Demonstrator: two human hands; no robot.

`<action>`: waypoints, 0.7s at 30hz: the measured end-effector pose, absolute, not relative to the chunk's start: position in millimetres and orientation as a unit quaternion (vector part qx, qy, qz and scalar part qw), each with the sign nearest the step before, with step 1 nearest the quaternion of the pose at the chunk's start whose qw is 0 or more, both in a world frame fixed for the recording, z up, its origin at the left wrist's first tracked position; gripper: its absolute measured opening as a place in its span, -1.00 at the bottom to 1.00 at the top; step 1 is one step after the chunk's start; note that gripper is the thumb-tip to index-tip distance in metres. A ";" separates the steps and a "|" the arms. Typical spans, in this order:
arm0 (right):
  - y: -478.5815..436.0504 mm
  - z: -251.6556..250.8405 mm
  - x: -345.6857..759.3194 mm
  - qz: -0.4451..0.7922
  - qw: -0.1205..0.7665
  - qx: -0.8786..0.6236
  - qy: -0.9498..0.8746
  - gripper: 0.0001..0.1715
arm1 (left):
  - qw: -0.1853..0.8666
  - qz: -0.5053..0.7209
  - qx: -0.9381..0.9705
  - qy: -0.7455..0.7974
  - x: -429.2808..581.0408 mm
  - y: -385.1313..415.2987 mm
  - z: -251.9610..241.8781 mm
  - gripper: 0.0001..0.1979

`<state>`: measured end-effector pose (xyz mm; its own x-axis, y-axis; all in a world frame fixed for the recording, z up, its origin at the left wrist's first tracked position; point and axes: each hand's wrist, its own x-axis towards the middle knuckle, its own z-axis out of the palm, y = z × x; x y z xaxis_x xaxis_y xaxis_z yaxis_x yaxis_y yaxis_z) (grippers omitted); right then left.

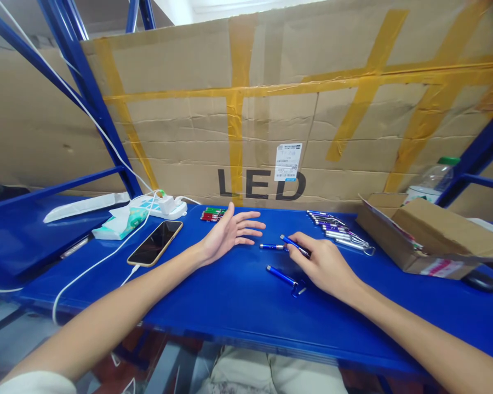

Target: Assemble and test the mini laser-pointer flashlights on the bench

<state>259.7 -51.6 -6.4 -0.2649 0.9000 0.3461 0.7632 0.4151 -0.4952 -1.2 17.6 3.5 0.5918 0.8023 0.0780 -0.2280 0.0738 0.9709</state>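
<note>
The person wears a white sleeve (pixel 39 382) and pale trousers (pixel 240 369).

On tbl (pixel 213 298), from mid: phone (pixel 156 243) near 9 o'clk, plug strip (pixel 179 210) at 10, stick bunch (pixel 210 214) at 11. Big cardbd (pixel 189 131) behind at 12. Stick row (pixel 332 228) btwn 1 & 2, box (pixel 394 238) near 3 w/ bottle (pixel 435 178) behind. Loose sticks (pixel 280 274) (just by R hand (pixel 322 261)) sit mid.

Two bare forearms (pixel 156 295) extend forward, the left hand (pixel 224 239) splayed with thumb (pixel 229 215) raised, the right hand (pixel 324 262) pinching, its back upward.

phone (pixel 156 244) near tissue pack (pixel 122 223)
</note>
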 end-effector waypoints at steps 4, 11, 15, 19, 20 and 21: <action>-50.9 -8.5 259.3 0.112 0.268 -0.523 -0.801 -0.62 | 0.690 0.374 0.567 0.251 -0.8 18.0 3.0 -0.17; -49.6 -7.9 261.7 0.115 0.291 -0.543 -0.780 -0.60 | 0.691 0.369 0.571 0.247 -0.8 17.9 3.2 -0.16; -49.2 -8.7 261.8 0.121 0.298 -0.537 -0.780 -0.59 | 0.693 0.367 0.569 0.248 -0.8 17.9 3.0 -0.15; -49.6 -10.3 261.7 0.125 0.298 -0.536 -0.780 -0.59 | 0.691 0.368 0.570 0.248 -1.0 18.9 2.5 -0.16; -49.5 -10.6 261.8 0.125 0.299 -0.536 -0.779 -0.59 | 0.691 0.369 0.570 0.247 -1.0 19.0 2.4 -0.16; -49.4 -10.7 261.8 0.124 0.300 -0.536 -0.779 -0.59 | 0.691 0.369 0.570 0.247 -1.1 19.1 2.4 -0.16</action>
<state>261.8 -49.4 -10.7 -0.2452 0.9098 0.3349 0.7602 0.3948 -0.5160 -1.1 19.1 2.4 0.6055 0.7919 0.0791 -0.2286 0.0779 0.9704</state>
